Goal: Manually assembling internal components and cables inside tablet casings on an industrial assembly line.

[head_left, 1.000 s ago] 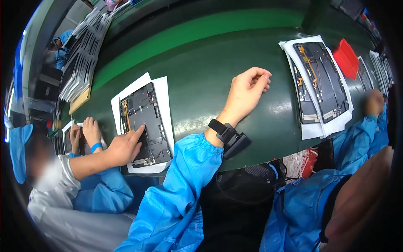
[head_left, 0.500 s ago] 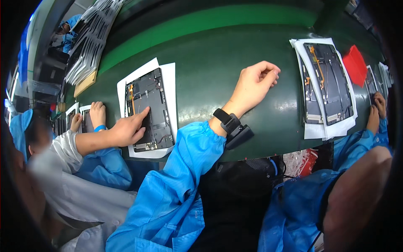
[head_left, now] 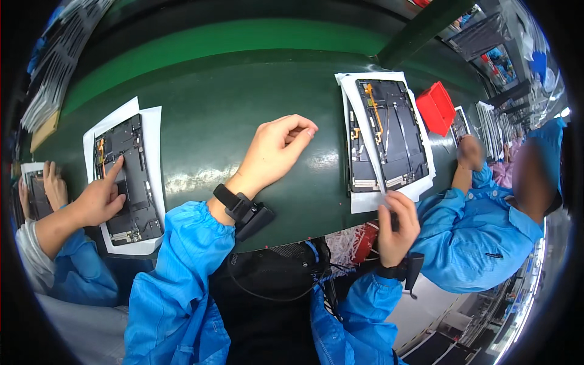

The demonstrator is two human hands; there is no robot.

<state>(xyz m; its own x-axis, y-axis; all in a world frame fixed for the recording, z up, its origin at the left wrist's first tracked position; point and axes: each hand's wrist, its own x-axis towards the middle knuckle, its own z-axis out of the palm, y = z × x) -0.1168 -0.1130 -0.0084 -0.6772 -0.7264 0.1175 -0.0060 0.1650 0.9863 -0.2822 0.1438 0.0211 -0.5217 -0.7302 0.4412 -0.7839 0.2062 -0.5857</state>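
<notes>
My left hand hangs over the middle of the green table, fingers curled in against the thumb, with nothing visible in them. To its right lies a stack of dark, flat device housings with orange ribbon cables and white sheets between; the top housing overlaps another housing. Down at the stack's near edge, my right hand has thumb and forefinger at the lower corner of a white sheet, seemingly pinching it. Both wrists wear black straps with a small black unit.
At the left, a co-worker's hand points onto another housing on white sheets. A red bin stands beyond my stack. Another person in blue sits close at the right. A green post rises at the back.
The view has swung right, so the stack sits nearer the middle. My right hand has come into sight at its near edge. My left hand keeps its curled pose.
</notes>
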